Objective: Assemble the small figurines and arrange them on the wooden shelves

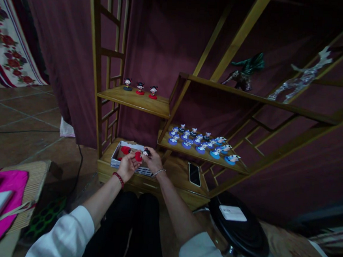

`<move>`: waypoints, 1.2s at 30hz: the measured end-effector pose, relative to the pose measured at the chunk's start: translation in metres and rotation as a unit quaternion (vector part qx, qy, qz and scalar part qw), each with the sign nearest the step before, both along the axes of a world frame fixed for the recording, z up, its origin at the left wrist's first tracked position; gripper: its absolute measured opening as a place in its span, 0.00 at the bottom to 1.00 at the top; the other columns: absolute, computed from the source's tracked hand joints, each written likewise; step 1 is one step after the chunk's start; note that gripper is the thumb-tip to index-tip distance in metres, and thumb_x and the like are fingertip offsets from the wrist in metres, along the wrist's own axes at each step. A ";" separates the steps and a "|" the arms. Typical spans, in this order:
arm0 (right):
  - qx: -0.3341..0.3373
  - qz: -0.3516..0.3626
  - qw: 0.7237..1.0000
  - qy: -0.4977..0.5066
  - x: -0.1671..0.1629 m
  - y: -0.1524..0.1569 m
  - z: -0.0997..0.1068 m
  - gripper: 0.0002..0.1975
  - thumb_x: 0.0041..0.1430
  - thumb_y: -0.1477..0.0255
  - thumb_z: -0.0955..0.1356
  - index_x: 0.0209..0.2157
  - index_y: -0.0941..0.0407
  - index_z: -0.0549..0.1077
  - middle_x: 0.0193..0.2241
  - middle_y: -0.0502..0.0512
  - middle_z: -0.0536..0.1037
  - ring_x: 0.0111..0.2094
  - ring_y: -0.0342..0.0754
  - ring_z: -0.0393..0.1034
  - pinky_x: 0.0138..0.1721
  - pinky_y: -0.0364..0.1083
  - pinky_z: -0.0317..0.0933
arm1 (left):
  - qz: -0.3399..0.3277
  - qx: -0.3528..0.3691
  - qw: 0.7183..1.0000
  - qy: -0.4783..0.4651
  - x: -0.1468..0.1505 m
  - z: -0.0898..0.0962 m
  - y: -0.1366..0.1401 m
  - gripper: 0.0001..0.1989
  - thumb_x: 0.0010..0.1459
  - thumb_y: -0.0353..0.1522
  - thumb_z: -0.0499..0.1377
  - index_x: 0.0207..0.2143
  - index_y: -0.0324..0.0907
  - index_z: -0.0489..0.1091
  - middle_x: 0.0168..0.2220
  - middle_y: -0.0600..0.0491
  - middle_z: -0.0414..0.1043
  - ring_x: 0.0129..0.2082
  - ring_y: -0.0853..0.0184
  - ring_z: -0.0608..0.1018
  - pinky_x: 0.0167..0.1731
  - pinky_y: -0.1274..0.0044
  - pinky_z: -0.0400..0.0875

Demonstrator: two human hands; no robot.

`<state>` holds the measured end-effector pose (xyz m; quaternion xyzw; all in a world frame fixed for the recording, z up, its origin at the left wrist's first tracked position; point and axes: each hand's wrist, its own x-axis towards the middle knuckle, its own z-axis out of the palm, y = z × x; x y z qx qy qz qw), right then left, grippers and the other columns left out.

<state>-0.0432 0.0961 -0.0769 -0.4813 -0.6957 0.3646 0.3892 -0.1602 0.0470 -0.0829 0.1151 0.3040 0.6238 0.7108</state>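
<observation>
Over an open cardboard box [117, 162] on the lowest shelf, a small doll figurine [146, 152] with black hair and a red base is tipped on its side between my hands. My right hand [155, 163] grips it near the head, fingers closed. At the red base, my left hand [128, 167] has its fingers closed against it from the other side. Another red piece [126, 150] lies inside the box, partly covered by my left hand. Three similar dolls [139, 88] stand in a row on the shelf above, on dark and red bases.
Several blue and white figurines [198, 138] fill the middle shelf [170, 143] at right. A phone [194, 174] lies on the lower shelf. A dark statue [244, 71] and a clear one [302, 77] stand higher up. A black round seat [239, 225] is at my right.
</observation>
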 end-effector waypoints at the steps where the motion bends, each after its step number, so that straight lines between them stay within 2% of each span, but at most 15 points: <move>1: 0.001 0.006 1.000 0.005 0.001 -0.001 0.002 0.19 0.44 0.71 0.65 0.42 0.53 0.68 0.31 0.48 0.73 0.29 0.41 0.66 0.34 0.42 0.62 | 0.002 0.005 1.000 -0.003 0.001 0.003 -0.003 0.14 0.48 0.27 0.49 0.38 0.36 0.67 0.22 0.51 0.71 0.19 0.72 0.72 0.22 0.81 0.65; 8: 0.007 0.063 0.996 0.062 0.007 -0.012 0.027 0.20 0.43 0.73 0.65 0.42 0.56 0.68 0.33 0.50 0.73 0.28 0.40 0.66 0.32 0.40 0.62 | 0.022 0.048 0.999 -0.006 0.007 0.024 -0.020 0.15 0.48 0.26 0.50 0.40 0.34 0.67 0.24 0.50 0.71 0.20 0.73 0.71 0.23 0.81 0.66; 18: -0.042 0.108 0.982 0.150 0.008 -0.028 0.055 0.21 0.41 0.73 0.67 0.42 0.57 0.67 0.29 0.49 0.72 0.27 0.39 0.65 0.31 0.39 0.62 | 0.034 0.076 0.996 0.022 0.009 0.043 -0.033 0.16 0.48 0.27 0.51 0.41 0.35 0.67 0.26 0.50 0.71 0.22 0.73 0.72 0.25 0.81 0.66; 26: -0.059 0.120 0.975 0.179 0.009 -0.033 0.065 0.22 0.41 0.73 0.67 0.42 0.57 0.67 0.30 0.49 0.72 0.29 0.40 0.66 0.33 0.40 0.62 | 0.043 0.091 0.995 0.027 0.013 0.048 -0.039 0.15 0.48 0.27 0.52 0.40 0.37 0.66 0.27 0.51 0.71 0.23 0.72 0.73 0.27 0.80 0.67; 36: -0.036 0.139 0.971 0.191 0.010 -0.033 0.067 0.20 0.41 0.73 0.67 0.41 0.56 0.67 0.29 0.48 0.72 0.29 0.39 0.66 0.32 0.39 0.62 | 0.050 0.097 0.994 0.025 0.015 0.051 -0.040 0.15 0.48 0.27 0.53 0.41 0.38 0.66 0.29 0.51 0.71 0.25 0.73 0.73 0.28 0.80 0.67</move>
